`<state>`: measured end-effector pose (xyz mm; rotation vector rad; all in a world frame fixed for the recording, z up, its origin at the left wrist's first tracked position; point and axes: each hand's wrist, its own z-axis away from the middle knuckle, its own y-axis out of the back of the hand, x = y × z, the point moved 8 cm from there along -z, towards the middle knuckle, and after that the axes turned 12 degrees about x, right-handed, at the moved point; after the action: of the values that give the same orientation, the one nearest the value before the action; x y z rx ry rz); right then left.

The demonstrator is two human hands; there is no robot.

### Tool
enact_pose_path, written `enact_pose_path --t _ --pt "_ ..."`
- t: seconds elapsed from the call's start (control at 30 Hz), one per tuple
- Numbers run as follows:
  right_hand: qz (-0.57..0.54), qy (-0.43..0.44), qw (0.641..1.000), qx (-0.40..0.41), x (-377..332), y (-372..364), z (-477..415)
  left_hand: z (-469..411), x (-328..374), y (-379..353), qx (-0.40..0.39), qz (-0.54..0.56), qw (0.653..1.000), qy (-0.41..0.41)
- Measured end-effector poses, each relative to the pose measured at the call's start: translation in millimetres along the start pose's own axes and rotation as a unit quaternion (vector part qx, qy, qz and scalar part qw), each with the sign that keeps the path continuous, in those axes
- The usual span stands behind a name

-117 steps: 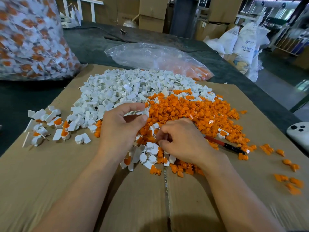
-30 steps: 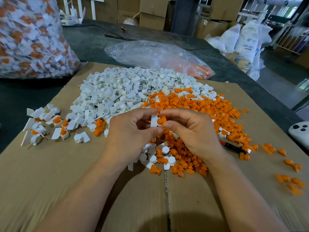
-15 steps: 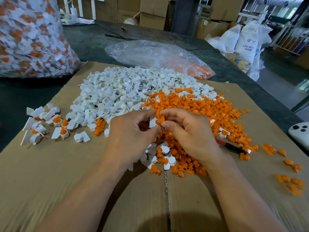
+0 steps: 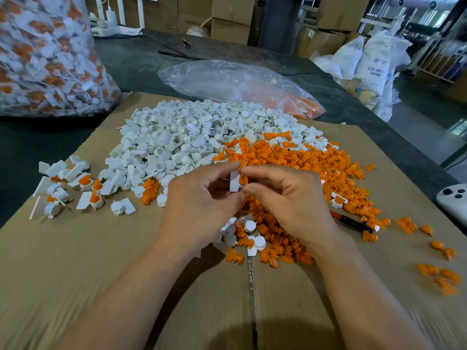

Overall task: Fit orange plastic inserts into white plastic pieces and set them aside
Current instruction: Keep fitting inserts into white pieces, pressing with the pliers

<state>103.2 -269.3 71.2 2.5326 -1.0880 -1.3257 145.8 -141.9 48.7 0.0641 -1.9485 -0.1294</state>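
Insert is being pinched in the right hand and held against the piece, which the left hand is pinching, probably to steady it for fitting.

**Plastics factory floor: a hand-assembly station among stock and packing**

A flattened cardboard sheet is covering a dark surface and is carrying bulk heaps of white pieces and orange inserts, loose and unsorted. At far left, a large clear bag is bulging with joined white-and-orange parts. Behind the heaps, a slacker plastic bag is lying with orange parts inside. Brown cartons are standing stacked along the back. To the right, white sacks, one printed "ABS", are leaning together beside a bare grey floor.
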Motion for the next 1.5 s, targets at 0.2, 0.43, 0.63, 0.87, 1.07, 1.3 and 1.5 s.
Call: enact_pose_path --t 0.2,0.43,0.63,0.87,1.07,1.3,1.5 --pt "-0.026 -0.021 0.999 -0.008 -1 -1 0 -8 -11 0 -0.017 0.136 0.984 0.11" --pt "-0.009 0.006 1.0 -0.018 -5 -3 0 -6 -24 -6 -0.056 0.203 0.956 0.205" --pt "-0.013 0.018 0.999 -0.025 -6 -6 1 -6 -23 -5 -0.048 0.202 0.953 0.22" --pt "-0.057 -0.007 0.998 -0.036 -4 -9 2 -5 -24 -5 -0.045 0.222 0.941 0.251" --pt "-0.039 0.012 0.999 -0.03 -6 -9 2 -5 -24 -4 -0.041 0.214 0.943 0.252" --pt "-0.022 0.029 0.999 -0.018 -7 -6 1 -5 -24 -5 -0.039 0.216 0.942 0.254" --pt "-0.03 0.011 0.999 -0.025 -5 -9 3 -5 -25 -4 -0.032 0.221 0.939 0.262"
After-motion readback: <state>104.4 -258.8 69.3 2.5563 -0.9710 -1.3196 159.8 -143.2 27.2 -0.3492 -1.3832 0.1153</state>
